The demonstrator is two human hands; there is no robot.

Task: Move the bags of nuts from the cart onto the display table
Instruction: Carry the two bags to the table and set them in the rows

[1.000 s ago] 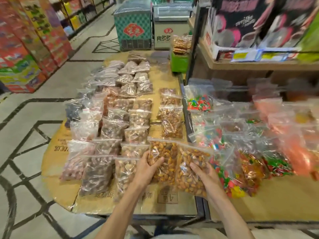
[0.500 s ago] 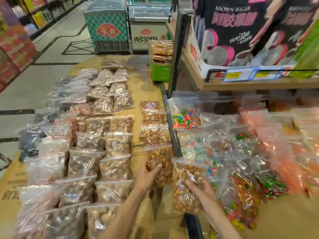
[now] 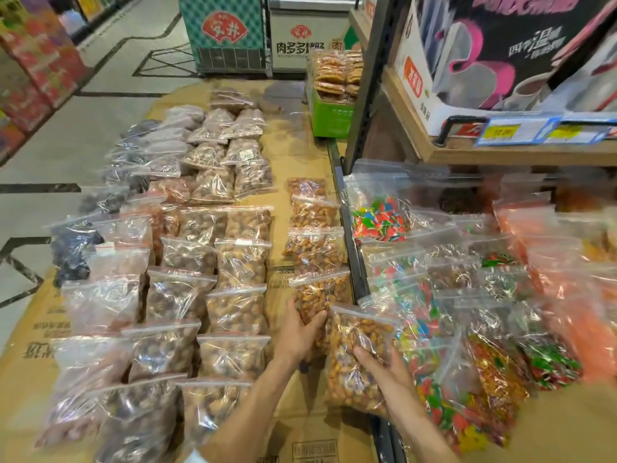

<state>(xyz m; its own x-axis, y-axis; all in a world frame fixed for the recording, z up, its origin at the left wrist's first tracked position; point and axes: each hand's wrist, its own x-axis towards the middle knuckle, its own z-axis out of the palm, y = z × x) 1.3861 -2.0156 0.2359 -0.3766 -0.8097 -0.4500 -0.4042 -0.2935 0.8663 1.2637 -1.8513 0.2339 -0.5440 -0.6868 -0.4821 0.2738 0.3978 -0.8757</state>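
Our left hand (image 3: 298, 332) grips one nut bag (image 3: 320, 297), thumb across its front and fingers curled behind, at the near end of the right-hand row on the cardboard-covered table (image 3: 293, 426). Our right hand (image 3: 384, 374) grips a second bag (image 3: 355, 359) from below, fingers curled round it, over the dark rail (image 3: 354, 262) between table and candy bags (image 3: 380, 218).

Left grip (image 3: 298, 332) holds one nut bag (image 3: 320, 297) at the desk's (image 3: 293, 402) right edge; right grip (image 3: 384, 374) holds a second nut bag (image 3: 354, 369) just beside it.
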